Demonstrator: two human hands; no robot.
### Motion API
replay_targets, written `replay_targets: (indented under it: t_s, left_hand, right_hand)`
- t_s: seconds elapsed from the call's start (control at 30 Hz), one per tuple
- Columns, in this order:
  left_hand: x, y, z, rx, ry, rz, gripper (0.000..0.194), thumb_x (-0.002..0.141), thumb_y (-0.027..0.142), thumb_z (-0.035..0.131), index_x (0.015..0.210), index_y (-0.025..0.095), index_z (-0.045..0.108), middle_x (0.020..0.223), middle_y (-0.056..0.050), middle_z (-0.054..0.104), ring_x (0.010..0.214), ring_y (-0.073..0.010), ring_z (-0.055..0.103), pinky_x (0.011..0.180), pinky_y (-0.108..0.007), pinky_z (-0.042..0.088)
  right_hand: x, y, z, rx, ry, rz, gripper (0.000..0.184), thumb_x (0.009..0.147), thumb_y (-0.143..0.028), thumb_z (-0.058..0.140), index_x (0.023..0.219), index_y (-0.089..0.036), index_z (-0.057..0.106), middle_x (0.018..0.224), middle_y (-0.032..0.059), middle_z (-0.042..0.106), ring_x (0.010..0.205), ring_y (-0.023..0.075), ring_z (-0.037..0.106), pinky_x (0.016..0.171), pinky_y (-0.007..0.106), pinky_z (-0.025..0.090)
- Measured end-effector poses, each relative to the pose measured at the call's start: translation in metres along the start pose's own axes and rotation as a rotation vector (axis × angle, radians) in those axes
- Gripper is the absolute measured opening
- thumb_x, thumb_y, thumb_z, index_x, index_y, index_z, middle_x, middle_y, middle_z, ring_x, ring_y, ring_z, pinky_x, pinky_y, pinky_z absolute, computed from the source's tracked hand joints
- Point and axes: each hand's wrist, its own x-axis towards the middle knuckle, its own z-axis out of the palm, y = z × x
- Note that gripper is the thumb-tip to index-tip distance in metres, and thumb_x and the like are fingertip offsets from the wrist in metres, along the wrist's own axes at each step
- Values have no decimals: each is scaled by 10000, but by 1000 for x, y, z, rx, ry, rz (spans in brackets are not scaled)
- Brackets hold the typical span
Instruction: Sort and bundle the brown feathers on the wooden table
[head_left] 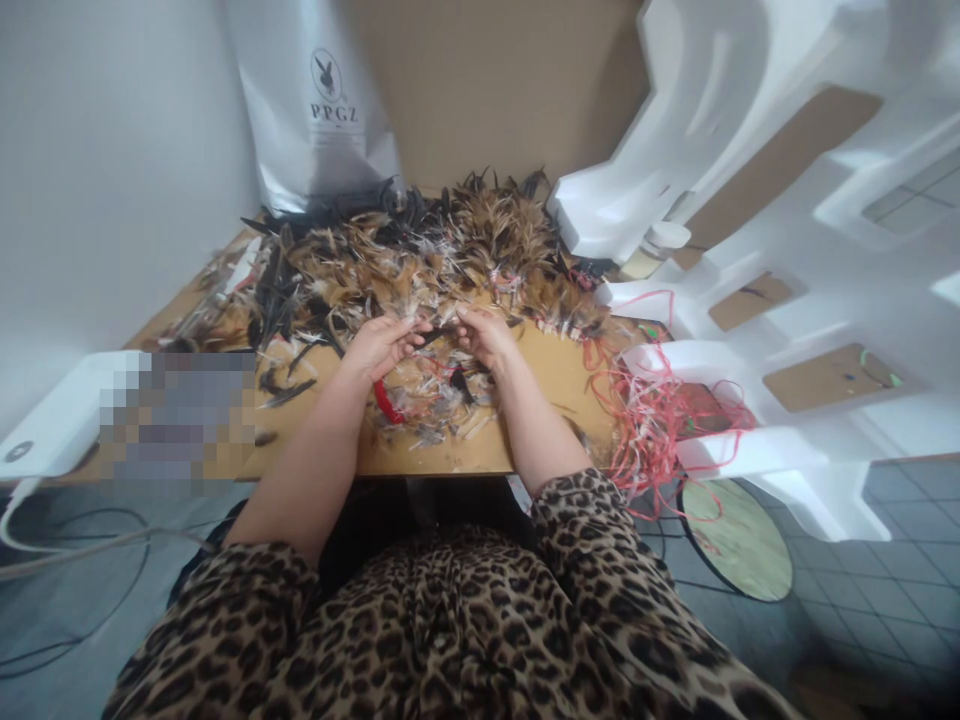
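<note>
My left hand (380, 346) is closed in a pinch over the table, with a brown feather (406, 300) at its fingertips. Just to the right, my right hand (487, 338) also pinches, and a small pale tuft shows at its thumb and finger. The exact grip is blurred against the feathers behind. Beyond both hands spreads a thick pile of brown and black feathers (345, 255). Below them lie loose quills and feather scraps (435, 400), with a red strip (388, 402) at their left side.
Tangled pink-red string (652, 420) hangs at the table's right edge, beside white foam packing pieces (720, 360). A silver-white bag (315, 110) stands at the back. At the left is a white device (67, 415) with a cable. Small tied feather bundles (559, 310) lie right of my hands.
</note>
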Motion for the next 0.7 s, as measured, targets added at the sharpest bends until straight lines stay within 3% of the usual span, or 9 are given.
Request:
replay_targets:
  t_s: [0.23, 0.37, 0.5, 0.7]
  left_hand:
    - [2, -1, -2, -24, 33, 64, 103, 733, 168, 658, 777, 75, 654, 851, -99, 703, 574, -42, 605, 460, -100, 423]
    - [1, 0, 1, -36, 54, 32, 93, 715, 148, 674, 751, 69, 640, 910, -129, 697, 619, -68, 633, 465, -112, 432]
    - [-1, -1, 1, -13, 29, -24, 83, 715, 129, 667, 752, 59, 640, 864, -131, 698, 641, -110, 656, 445, -132, 437]
    - [1, -6, -2, 47, -40, -32, 111, 729, 144, 664, 770, 41, 654, 878, -158, 699, 603, -75, 631, 499, -129, 465]
  right_hand:
    - [-5, -6, 2, 33, -53, -2, 322, 569, -304, 771, 701, -156, 517, 599, -49, 576, 466, 26, 454, 389, 134, 302]
    - [-7, -7, 4, 29, -60, -9, 320, 558, -302, 771, 684, -156, 516, 604, -47, 574, 477, 28, 448, 393, 139, 296]
    - [-7, -5, 4, 36, -90, -18, 334, 539, -309, 781, 675, -150, 521, 608, -44, 579, 481, 28, 455, 404, 140, 309]
    - [-7, -4, 4, 31, -100, -20, 338, 529, -320, 789, 682, -151, 539, 600, -41, 587, 474, 30, 459, 401, 141, 320]
